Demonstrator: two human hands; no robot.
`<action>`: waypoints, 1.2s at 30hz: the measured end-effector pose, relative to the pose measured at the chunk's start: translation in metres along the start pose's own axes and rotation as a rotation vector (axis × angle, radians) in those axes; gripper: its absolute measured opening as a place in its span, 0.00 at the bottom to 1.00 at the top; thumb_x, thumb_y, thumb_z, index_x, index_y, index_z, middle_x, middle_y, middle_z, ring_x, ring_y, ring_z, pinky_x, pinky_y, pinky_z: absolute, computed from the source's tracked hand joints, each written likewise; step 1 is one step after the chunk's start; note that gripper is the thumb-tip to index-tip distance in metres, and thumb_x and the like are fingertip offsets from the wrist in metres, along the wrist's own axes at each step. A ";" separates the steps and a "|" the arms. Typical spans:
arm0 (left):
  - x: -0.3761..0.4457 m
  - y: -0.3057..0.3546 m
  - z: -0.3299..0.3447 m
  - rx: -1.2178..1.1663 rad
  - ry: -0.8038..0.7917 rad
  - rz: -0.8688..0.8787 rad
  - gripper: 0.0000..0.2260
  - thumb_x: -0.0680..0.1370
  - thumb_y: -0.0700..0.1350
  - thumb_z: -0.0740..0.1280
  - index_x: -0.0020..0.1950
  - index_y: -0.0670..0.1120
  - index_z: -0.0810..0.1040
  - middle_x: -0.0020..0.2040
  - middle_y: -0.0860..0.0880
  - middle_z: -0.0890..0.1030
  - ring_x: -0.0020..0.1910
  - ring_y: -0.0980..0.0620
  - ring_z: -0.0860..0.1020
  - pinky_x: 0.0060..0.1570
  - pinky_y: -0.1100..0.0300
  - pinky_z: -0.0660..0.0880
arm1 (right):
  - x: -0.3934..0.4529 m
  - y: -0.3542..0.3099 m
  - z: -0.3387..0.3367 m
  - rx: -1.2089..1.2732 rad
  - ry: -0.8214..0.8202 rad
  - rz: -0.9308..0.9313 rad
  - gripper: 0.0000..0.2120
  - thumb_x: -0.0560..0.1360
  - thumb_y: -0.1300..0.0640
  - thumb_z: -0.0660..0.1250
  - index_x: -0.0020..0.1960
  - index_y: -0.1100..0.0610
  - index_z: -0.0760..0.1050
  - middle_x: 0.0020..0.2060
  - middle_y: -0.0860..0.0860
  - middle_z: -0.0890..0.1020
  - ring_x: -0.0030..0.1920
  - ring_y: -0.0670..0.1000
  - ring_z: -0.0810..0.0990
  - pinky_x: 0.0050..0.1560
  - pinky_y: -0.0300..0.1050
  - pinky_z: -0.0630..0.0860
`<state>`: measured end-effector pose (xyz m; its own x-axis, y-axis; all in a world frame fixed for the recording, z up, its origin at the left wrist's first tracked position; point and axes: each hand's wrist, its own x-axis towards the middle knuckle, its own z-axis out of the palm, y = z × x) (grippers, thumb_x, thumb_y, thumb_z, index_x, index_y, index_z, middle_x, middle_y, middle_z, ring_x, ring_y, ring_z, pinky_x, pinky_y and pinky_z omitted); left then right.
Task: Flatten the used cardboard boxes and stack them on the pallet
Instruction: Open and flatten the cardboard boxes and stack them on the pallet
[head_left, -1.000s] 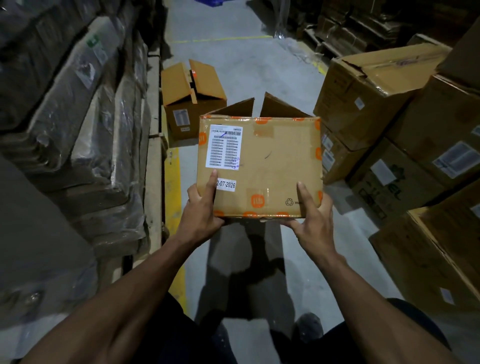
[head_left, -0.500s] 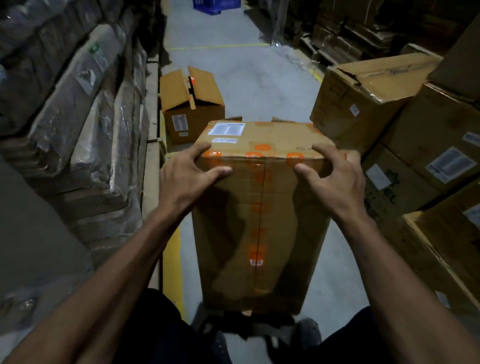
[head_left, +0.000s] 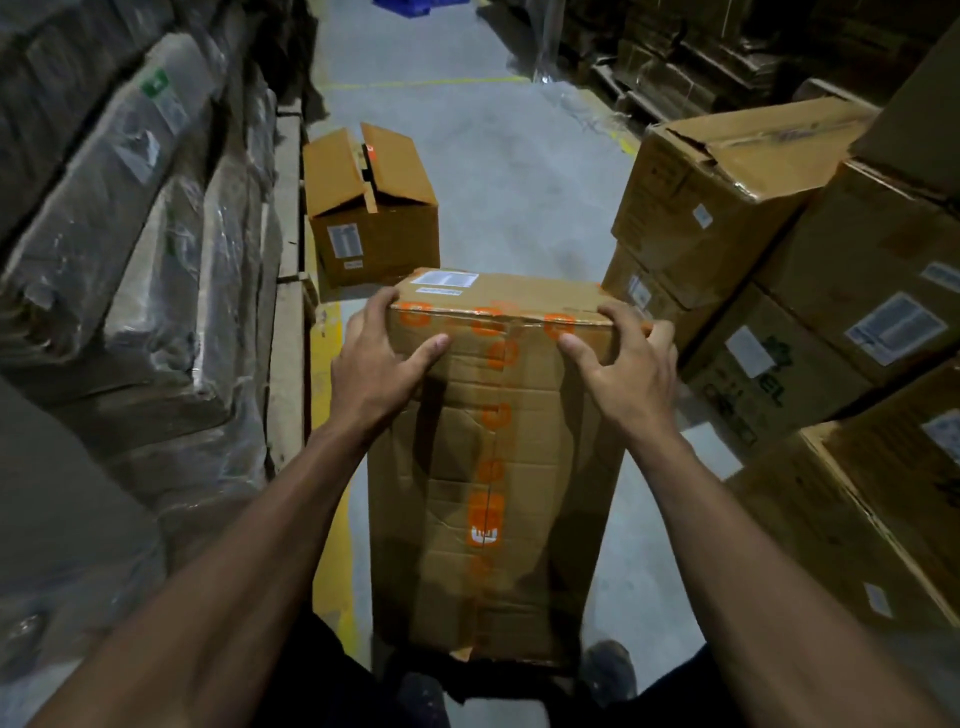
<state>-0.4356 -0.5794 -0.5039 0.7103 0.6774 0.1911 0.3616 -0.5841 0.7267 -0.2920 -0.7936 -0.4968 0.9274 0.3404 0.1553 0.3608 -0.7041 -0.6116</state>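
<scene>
- A dim warehouse aisle with a grey concrete floor (head_left: 498, 171) runs away from the person; a yellow line (head_left: 332, 519) painted on the floor follows its left edge.
- Along the left stand wrapped stacks of flat cardboard (head_left: 156, 234), upright and bound in clear film, probably finished work. Whether a pallet lies under them cannot be told.
- On the right, piled boxes (head_left: 737, 197) crowd the aisle's edge, still in box shape.
- The box (head_left: 493, 467) in hand stands on end at the near middle of the floor, right in front of the person's feet, its taped seam with orange marks facing the camera. Upright like this, that seam is easy to reach and split.
- The left hand (head_left: 379, 364) curls over the box's top left corner, thumb on the front face and fingers over the top.
- The right hand (head_left: 623, 364) grips the top right corner in the same manner, so the box is steadied from both sides.
- Further up the floor, near the left edge, a small box (head_left: 371, 208) sits with its flaps partly open, likely waiting its turn.
</scene>
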 end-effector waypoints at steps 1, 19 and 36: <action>-0.003 -0.004 0.003 -0.066 -0.008 -0.034 0.38 0.75 0.60 0.72 0.79 0.55 0.55 0.74 0.46 0.69 0.69 0.45 0.71 0.60 0.51 0.68 | 0.001 0.000 0.003 0.033 0.011 0.008 0.31 0.75 0.33 0.65 0.74 0.42 0.63 0.68 0.55 0.65 0.68 0.60 0.67 0.55 0.49 0.70; -0.126 -0.118 0.083 -0.307 -0.207 -0.733 0.42 0.57 0.66 0.79 0.62 0.47 0.70 0.60 0.45 0.80 0.60 0.44 0.79 0.61 0.48 0.76 | -0.124 0.103 0.097 0.508 -0.314 0.633 0.54 0.56 0.35 0.82 0.74 0.50 0.61 0.64 0.51 0.76 0.65 0.55 0.76 0.66 0.61 0.75; -0.088 -0.158 0.125 0.061 -0.540 -0.507 0.56 0.60 0.76 0.67 0.77 0.45 0.56 0.68 0.40 0.72 0.66 0.39 0.73 0.62 0.45 0.73 | -0.072 0.118 0.139 0.009 -0.591 0.424 0.43 0.75 0.42 0.70 0.81 0.46 0.48 0.78 0.54 0.58 0.73 0.63 0.65 0.70 0.63 0.68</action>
<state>-0.4791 -0.6025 -0.7180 0.6396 0.5654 -0.5208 0.7458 -0.2923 0.5986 -0.3299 -0.8142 -0.6876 0.7780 0.3207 -0.5402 -0.0213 -0.8459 -0.5329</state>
